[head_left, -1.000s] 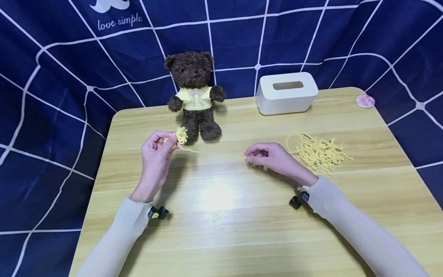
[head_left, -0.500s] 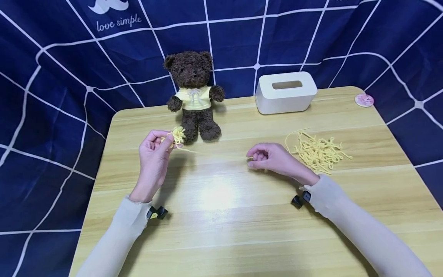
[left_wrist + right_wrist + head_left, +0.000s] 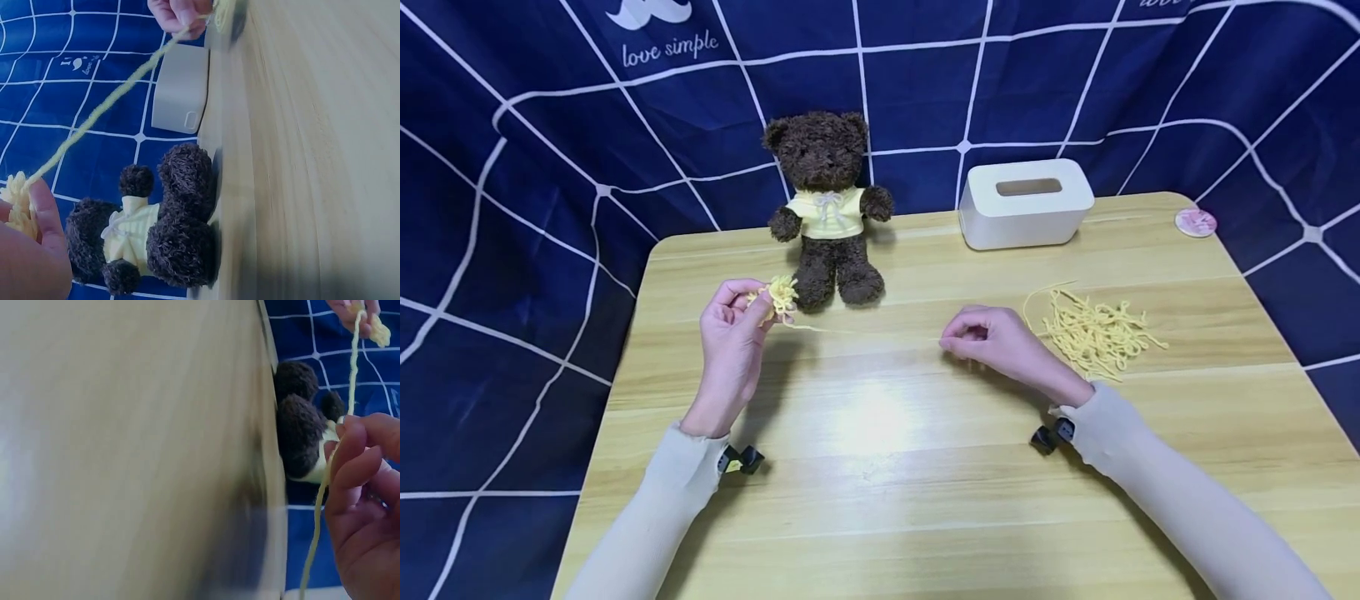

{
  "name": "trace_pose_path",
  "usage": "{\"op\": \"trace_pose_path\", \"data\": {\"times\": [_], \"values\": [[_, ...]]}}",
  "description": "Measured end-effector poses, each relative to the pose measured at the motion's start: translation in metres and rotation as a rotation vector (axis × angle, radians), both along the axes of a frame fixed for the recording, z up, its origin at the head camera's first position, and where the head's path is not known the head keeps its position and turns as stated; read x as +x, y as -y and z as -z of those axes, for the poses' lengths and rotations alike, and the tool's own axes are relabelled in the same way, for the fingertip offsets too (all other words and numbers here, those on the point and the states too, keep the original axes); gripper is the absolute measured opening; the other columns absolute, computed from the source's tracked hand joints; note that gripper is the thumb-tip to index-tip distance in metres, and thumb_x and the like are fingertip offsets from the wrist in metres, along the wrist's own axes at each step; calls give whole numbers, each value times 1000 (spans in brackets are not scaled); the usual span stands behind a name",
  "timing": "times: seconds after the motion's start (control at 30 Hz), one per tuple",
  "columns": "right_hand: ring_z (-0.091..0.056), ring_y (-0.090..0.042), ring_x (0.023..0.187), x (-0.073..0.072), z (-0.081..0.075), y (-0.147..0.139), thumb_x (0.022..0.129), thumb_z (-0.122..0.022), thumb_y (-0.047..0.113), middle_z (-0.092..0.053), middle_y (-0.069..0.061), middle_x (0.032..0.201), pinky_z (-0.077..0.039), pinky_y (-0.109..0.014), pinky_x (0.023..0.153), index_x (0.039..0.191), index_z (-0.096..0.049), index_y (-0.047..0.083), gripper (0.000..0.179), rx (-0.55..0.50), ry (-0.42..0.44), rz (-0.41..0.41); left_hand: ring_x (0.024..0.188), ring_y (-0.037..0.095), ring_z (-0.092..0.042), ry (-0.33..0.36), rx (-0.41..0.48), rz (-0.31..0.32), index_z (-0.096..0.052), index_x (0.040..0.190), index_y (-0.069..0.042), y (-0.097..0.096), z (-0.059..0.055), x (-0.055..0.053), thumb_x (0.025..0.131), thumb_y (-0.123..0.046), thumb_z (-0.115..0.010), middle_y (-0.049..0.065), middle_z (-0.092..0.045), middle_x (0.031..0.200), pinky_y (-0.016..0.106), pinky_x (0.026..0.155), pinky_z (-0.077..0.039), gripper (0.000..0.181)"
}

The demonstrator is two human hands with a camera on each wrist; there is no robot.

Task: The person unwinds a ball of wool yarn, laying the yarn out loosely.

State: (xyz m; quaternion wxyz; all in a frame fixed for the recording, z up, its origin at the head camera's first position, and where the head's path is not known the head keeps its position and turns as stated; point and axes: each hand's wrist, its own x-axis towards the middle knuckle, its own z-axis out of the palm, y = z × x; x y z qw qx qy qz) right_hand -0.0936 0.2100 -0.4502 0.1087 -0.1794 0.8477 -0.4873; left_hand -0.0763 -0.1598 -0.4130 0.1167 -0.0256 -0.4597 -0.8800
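My left hand (image 3: 733, 346) pinches a small looped bundle of yellow yarn (image 3: 782, 293) between thumb and fingers, raised over the left side of the table. From that bundle a yarn strand (image 3: 103, 109) stretches across to my right hand (image 3: 996, 343). Thumb and index finger of the right hand pinch the strand, as the right wrist view shows; its tail hangs below the fingers (image 3: 353, 447). Behind the right hand a loose, tangled yarn pile (image 3: 1097, 337) lies on the table, with one thin end curving out toward the wrist.
A brown teddy bear (image 3: 820, 167) in a yellow shirt sits at the table's back, just beyond the left hand. To its right stands a white tissue box (image 3: 1026, 221). A pink round coaster (image 3: 1196, 222) lies at the far right corner. Blue gridded cloth (image 3: 917, 92) surrounds the wooden table (image 3: 880, 517).
The left hand with its yarn bundle has shifted slightly left, and the strand shows more clearly between the hands. The right hand's fingers have drawn closer together on the strand.
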Motion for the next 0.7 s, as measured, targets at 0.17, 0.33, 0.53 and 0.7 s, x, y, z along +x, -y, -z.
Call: {"op": "trace_pose_path", "data": {"times": [0.17,0.33,0.53,0.7], "values": [[-67,-33,62,4,-8,-21,103,-80,23,-74,-17,81,-59,-35,50,110,-79,3,21,-64,82,87,75,21,-71,9,-17,-4,-68,112,1,5,1,2,101,19,-57,13,-72,96,27,65,-63,24],[-68,-23,65,10,-16,-53,106,-76,20,-74,-20,86,-60,-32,49,118,-73,-4,27,-142,74,208,82,19,-70,21,-31,-14,-69,114,0,6,3,2,102,20,-53,12,-72,100,27,70,-65,28],[-68,-13,68,15,-28,-86,104,-77,9,-75,-11,85,-57,-21,55,113,-75,-6,18,-294,-26,369,78,11,-68,61,-104,12,-72,116,0,7,6,2,98,23,-57,7,-74,95,19,76,-63,32],[-67,-12,68,16,-38,-103,101,-78,3,-74,-7,86,-59,-18,59,110,-74,-10,17,-505,-91,472,79,10,-69,93,-150,36,-73,115,-2,5,7,2,97,23,-60,4,-75,98,18,75,-62,34]]}}
